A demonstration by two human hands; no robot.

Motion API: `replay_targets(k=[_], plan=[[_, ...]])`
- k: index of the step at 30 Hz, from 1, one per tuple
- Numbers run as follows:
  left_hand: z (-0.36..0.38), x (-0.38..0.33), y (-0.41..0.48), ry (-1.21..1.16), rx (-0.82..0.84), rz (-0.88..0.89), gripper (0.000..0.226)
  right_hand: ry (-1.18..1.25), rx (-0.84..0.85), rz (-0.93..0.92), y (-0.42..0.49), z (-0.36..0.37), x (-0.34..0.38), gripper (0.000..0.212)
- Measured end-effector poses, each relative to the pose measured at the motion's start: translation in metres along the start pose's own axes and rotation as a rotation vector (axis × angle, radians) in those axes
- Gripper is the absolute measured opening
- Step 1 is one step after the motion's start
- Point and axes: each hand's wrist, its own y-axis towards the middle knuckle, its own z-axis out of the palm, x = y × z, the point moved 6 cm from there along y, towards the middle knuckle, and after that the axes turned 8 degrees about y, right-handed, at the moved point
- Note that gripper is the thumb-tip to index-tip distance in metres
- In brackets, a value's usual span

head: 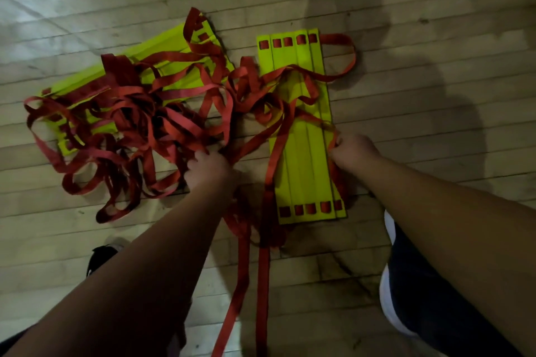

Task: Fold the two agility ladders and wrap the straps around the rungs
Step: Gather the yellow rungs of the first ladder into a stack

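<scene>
Two agility ladders lie on the wooden floor. On the right, a neat stack of yellow-green rungs (304, 136) lies lengthwise, with red straps crossing its top. On the left, a second pile of yellow-green rungs (171, 52) is half buried under a loose tangle of red straps (121, 124). My left hand (208, 171) grips a bunch of red straps between the two piles. At the stack's right edge, my right hand (352, 149) pinches a red strap. Two long straps (262, 284) trail toward me.
A black shoe (100, 258) stands on the floor at the lower left. A dark trouser leg and a white shoe (391, 298) are at the lower right, close to the right stack. Bare wooden floor boards (435, 23) stretch beyond the ladders.
</scene>
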Motion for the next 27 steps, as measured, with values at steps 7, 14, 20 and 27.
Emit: replay_targets(k=[7,14,20,27], plan=[[-0.024,-0.093,-0.017,-0.393,0.253,0.534,0.036,0.718,0.375,-0.019,-0.022,0.026,0.058,0.010],[0.000,-0.084,-0.042,-1.002,0.618,0.353,0.009,0.785,0.461,-0.138,-0.027,0.008,0.089,0.015],[0.028,-0.054,-0.034,-1.462,0.565,-0.112,0.009,0.628,0.196,-0.079,-0.001,0.003,0.078,0.013],[0.047,-0.012,-0.031,-0.867,0.104,-0.207,0.045,0.514,0.228,0.230,0.013,0.054,0.032,0.024]])
